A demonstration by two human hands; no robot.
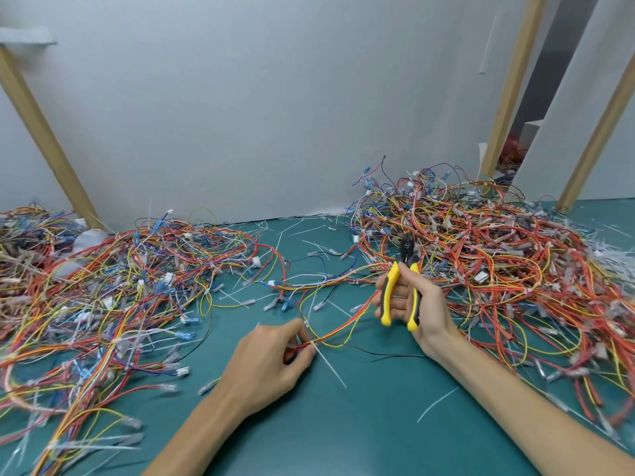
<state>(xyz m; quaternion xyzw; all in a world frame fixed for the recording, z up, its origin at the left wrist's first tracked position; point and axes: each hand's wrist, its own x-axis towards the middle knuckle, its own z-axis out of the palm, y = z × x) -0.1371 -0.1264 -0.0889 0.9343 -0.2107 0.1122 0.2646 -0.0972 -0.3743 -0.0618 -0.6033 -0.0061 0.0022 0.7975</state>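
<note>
My left hand (275, 359) pinches a thin bundle of red, orange and yellow wires (343, 329) near the middle of the green table. A white cable tie (328, 364) is wrapped round the bundle just beside my fingertips, its tail pointing toward me. My right hand (417, 304) grips yellow-and-black pliers (402, 290) by the handles, jaws pointing up and away, handles spread apart. The pliers are held above the table, to the right of the bundle and apart from it.
Large tangled wire heaps lie on the left (113, 297) and on the right (508, 255). Cut white tie pieces (436, 403) are scattered on the green mat (360, 424). A grey wall (275, 115) and wooden posts (44, 139) stand behind the table.
</note>
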